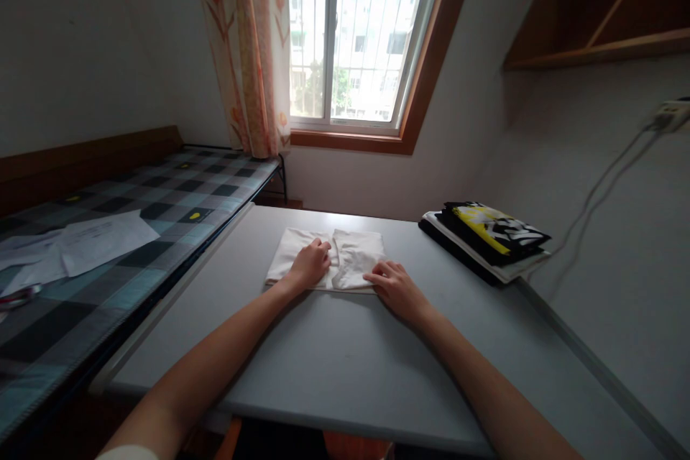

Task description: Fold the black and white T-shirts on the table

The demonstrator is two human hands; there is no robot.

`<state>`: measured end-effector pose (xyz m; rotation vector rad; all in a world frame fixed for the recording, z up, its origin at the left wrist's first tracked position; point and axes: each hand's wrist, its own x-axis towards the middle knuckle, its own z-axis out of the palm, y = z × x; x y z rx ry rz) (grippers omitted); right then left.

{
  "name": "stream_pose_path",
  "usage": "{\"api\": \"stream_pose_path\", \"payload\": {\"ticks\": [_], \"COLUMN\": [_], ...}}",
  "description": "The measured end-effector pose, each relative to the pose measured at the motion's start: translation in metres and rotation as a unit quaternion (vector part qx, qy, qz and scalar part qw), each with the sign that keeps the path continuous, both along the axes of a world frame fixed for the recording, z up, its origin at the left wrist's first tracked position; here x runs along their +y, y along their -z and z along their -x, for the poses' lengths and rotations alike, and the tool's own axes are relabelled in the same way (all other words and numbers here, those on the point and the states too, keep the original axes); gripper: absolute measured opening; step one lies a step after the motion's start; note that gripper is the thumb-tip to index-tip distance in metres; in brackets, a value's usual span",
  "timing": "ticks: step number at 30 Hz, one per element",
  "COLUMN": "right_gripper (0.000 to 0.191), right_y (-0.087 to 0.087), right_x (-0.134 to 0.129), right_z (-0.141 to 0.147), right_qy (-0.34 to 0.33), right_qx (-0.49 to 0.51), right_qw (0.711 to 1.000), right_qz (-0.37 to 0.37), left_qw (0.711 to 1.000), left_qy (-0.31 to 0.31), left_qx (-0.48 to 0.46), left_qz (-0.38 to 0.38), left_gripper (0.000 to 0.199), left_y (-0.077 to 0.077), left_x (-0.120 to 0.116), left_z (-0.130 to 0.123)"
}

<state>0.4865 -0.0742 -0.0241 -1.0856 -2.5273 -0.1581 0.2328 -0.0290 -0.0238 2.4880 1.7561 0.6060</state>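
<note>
A folded white cloth garment (356,253) lies flat on the table, its two folded sides meeting along a seam near the middle. My left hand (311,264) rests on its left half with curled fingers that press on the cloth close to that seam. At the near right corner, my right hand (396,287) has its thumb and fingers bent around the edge of the fabric. Both forearms reach in from the bottom of the view. What lies under the left palm is hidden.
The light grey table (345,359) stands beside a bed with a checked mattress (215,176), where papers (108,241) lie. A stack of folded dark clothes (485,237) with yellow and white print sits at the back right. A cable (593,194) hangs down the right wall.
</note>
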Motion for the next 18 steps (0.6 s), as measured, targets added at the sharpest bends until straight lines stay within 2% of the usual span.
{"api": "stream_pose_path", "payload": {"ticks": [6,12,14,16,18], "right_gripper": [0.028,0.021,0.027,0.033,0.038], "right_y": [0.004,-0.002,-0.005,-0.008,-0.011], "right_x": [-0.001,-0.009,-0.008,-0.001,0.009], "right_z": [0.001,0.005,0.007,0.007,0.006], "right_qy": [0.004,0.016,0.069,0.174,0.283], "right_qx": [0.021,0.052,0.086,0.125,0.138], "right_qw": [1.000,0.998,0.994,0.977,0.948], "right_qz": [0.014,0.026,0.019,0.018,0.047], "left_qw": [0.999,1.000,0.999,0.996,0.993], "left_qy": [0.001,0.023,0.018,0.009,0.035], "left_qx": [-0.019,-0.017,-0.031,-0.042,-0.041], "left_qz": [-0.027,-0.010,-0.036,-0.079,-0.105], "left_gripper": [0.017,0.017,0.024,0.029,0.038], "left_y": [-0.004,0.000,-0.001,-0.003,-0.004], "left_x": [-0.001,-0.002,-0.002,-0.002,-0.003], "left_z": [-0.003,-0.007,-0.005,-0.001,0.002]}}
